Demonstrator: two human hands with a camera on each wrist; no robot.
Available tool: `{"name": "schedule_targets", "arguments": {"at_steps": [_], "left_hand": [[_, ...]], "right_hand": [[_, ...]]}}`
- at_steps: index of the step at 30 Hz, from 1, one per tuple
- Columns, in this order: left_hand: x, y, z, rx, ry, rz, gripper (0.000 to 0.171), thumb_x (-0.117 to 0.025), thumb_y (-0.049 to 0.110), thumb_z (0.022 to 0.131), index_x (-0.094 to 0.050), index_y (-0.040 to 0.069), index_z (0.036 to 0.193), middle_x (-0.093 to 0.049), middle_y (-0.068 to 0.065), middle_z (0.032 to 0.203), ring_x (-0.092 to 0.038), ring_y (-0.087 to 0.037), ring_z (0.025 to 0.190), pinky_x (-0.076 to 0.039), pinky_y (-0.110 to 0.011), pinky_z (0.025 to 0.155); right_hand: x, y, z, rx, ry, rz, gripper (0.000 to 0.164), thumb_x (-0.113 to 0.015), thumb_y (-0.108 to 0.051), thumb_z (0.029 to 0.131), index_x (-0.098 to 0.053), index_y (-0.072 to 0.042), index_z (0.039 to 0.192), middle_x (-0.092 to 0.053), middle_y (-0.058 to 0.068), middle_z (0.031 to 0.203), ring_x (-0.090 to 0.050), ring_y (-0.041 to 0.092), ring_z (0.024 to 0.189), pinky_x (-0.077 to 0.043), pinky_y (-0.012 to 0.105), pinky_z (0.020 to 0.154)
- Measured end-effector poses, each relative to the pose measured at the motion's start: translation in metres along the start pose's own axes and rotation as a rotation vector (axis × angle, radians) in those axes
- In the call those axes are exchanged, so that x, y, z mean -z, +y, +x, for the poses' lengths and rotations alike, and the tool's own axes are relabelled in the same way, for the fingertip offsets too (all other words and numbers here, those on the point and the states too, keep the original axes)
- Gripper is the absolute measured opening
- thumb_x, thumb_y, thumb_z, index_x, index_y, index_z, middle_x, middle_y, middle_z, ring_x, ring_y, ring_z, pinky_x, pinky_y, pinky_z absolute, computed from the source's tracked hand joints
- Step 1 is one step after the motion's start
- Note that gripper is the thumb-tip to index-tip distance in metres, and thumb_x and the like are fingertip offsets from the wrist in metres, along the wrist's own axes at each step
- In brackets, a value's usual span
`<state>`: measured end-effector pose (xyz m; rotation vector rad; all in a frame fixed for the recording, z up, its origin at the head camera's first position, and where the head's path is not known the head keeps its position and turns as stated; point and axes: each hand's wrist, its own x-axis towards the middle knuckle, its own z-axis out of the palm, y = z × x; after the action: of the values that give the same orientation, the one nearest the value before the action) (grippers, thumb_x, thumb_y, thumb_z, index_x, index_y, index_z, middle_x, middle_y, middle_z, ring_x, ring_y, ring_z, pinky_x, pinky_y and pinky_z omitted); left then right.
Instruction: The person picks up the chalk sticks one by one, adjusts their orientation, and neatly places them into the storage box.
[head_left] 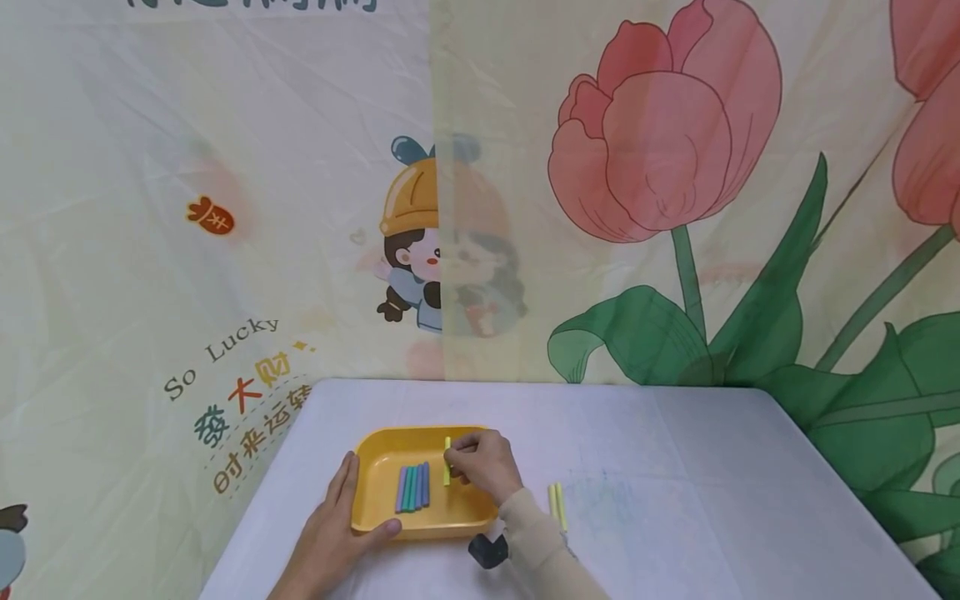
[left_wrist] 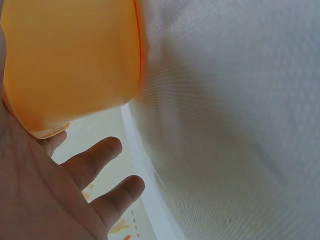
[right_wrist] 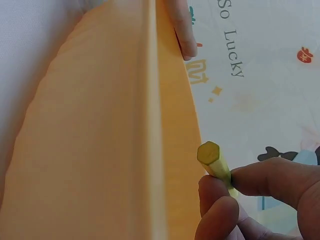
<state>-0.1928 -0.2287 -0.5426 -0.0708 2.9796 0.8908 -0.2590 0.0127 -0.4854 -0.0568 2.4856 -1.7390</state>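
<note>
My left hand (head_left: pixel 330 517) rests against the left side of a yellow tray (head_left: pixel 375 442), thumb on the front rim and fingers along the left edge. In the left wrist view its fingers (left_wrist: pixel 95 162) are straight and spread beside the tray's outer wall (left_wrist: pixel 70 60). Between thumb and fingertips, my right hand (head_left: pixel 487 462) pinches a yellow hexagonal stick (head_left: pixel 447 462) over the right part of the tray. The stick's flat end (right_wrist: pixel 208 153) shows in the right wrist view. Several purple, green and blue sticks (head_left: pixel 413 487) lie side by side in the tray's middle.
Two more yellow sticks (head_left: pixel 557 506) lie on the white table (head_left: pixel 675 500) to the right of the tray. A bluish-green smudge (head_left: pixel 607 504) marks the cloth beside them. A printed curtain (head_left: pixel 300 167) hangs behind the table.
</note>
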Motion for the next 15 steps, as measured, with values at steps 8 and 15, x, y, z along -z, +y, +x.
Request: {"name": "schedule_targets", "arguments": {"at_steps": [8,15], "left_hand": [[0.0,0.0,-0.001,-0.015,0.002,-0.003,0.134,-0.062,0.085,0.075,0.006,0.011,0.163,0.003,-0.014,0.17,-0.029,-0.053,0.143,-0.03,-0.068,0.112],[0.0,0.001,0.001,0.012,-0.007,-0.006,0.136,-0.063,0.086,0.073,0.006,0.011,0.163,0.002,-0.014,0.17,-0.027,-0.054,0.143,-0.03,-0.068,0.113]], "right_hand": [[-0.014,0.006,0.005,-0.01,0.018,-0.01,0.01,-0.075,-0.01,0.084,-0.072,-0.003,0.09,-0.07,0.002,0.071,-0.067,0.015,0.062,-0.058,0.027,0.056],[-0.024,0.011,0.009,-0.053,0.026,-0.056,0.007,-0.076,-0.01,0.086,-0.072,-0.006,0.088,-0.068,0.0,0.07,-0.064,0.012,0.06,-0.056,0.025,0.055]]}}
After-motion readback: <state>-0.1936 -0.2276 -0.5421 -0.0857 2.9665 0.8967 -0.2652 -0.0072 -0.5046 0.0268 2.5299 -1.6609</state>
